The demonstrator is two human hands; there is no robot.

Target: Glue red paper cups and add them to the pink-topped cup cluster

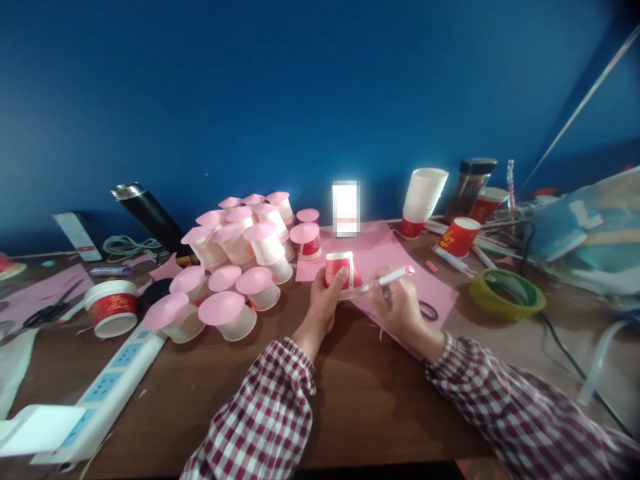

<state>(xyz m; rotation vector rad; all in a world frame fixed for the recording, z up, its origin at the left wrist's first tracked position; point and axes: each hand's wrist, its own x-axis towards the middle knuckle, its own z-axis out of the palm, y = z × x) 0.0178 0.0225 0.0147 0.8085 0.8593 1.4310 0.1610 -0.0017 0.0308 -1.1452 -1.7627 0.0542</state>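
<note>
**Hands on cup and pen over the pink sheet**

Both hands are busy at the middle of the counter (350, 400). My left hand (324, 303) is wrapped around a red paper cup (341, 268), thumb up on its side, and the cup stands upside down on the pink paper sheet (395, 260). My right hand (397, 307) is closed on a white pen (387, 279), held slantwise, its pink end pointing up and to the right, its other end right at the foot of the cup. Whether that end actually touches the paper, I can't quite tell from here. Off to my left sits a whole crowd of upturned cups with pink paper discs (240, 267) on top, some stacked on others. Further left, a lone red-banded cup (111, 307) stands beside a white power strip (115, 383). To my right lies a green tape roll (506, 293), and behind it a stack of white cups (423, 200).
</note>
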